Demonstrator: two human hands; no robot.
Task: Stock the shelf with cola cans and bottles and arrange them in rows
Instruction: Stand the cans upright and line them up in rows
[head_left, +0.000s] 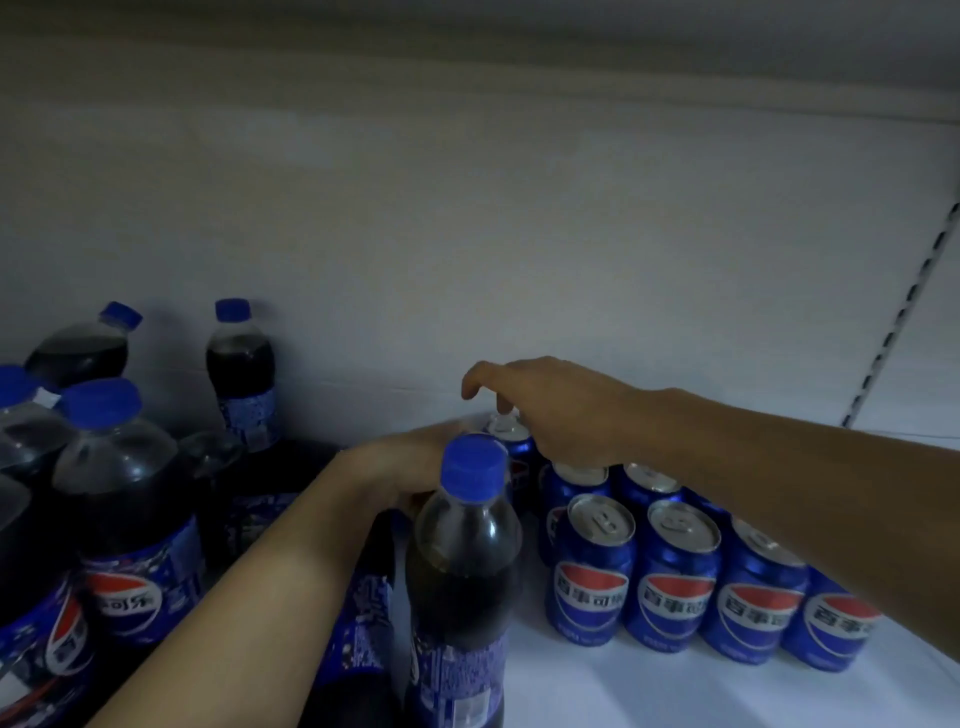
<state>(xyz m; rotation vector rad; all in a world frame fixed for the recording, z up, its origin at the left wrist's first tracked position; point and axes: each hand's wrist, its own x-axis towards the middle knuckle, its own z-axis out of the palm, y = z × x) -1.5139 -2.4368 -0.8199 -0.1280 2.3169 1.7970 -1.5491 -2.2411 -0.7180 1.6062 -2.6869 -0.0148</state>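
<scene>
A shop: slotted upright (904, 312), shelf (597, 686) of rowed cola cans (675, 577).

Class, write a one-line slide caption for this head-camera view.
Right hand touches the rearmost blue cola can; left hand reaches behind a blue-capped plastic cola bottle on a white shelf.

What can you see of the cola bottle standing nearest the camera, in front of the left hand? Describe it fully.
The bottle is clear plastic with a blue screw cap, dark cola up to its shoulder and a blue patterned label round its lower part. It stands upright on the white shelf, left of the front row of cans. The left hand lies just behind it; contact cannot be told. Its base is cut off by the picture's edge.
</scene>
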